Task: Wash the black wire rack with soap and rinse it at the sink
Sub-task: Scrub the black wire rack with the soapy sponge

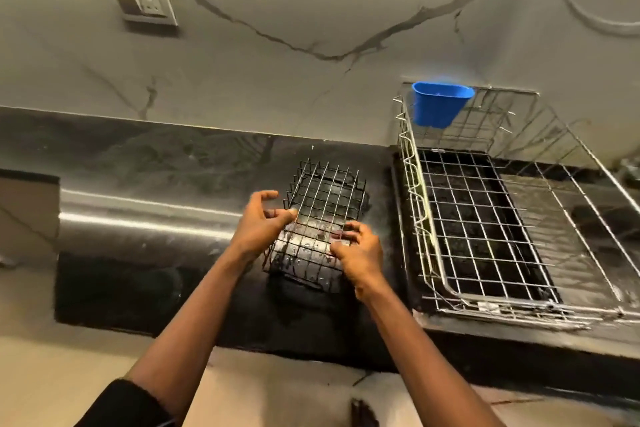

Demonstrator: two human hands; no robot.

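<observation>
Black wire rack point(325, 198) on counter point(166, 163), right hand point(358, 255) hooking its wires, left hand point(258, 225) grip unclear

Wet black wire rack point(320, 218) — glossy

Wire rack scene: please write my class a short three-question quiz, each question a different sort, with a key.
1. True or false: the wire rack sits inside the dish drainer.
2. What colour is the cup hung on the drainer's rim? A red, B blue, C green.
3. Fill in: the drainer stands to the rack's ____.
Key: 1 false, it rests on the counter; 2 B; 3 right.
</observation>
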